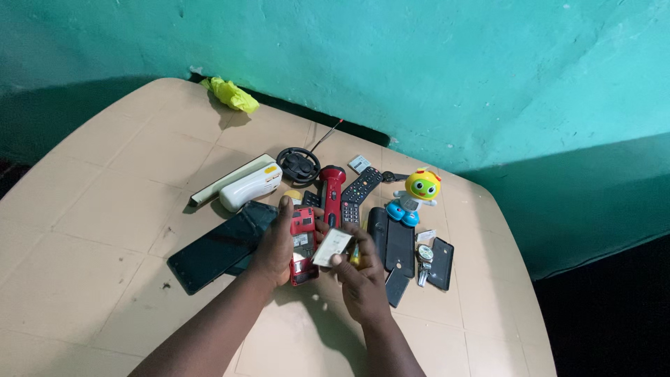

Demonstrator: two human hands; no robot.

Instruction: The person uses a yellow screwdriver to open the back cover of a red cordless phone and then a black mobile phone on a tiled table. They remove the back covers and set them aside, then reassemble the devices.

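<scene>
Right hand (pixel 361 279) fingers pinch small flat battery (pixel 332 247); left hand (pixel 276 244) fingers wrapped rnd red phone (pixel 303 244).

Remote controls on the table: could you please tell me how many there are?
2: one black remote right of the red torch, another just below it. More may be hidden behind the hands.

A beige table (pixel 105 230) carries a tablet (pixel 220 248), remotes (pixel 363 185), a toy robot (pixel 417 195).
</scene>
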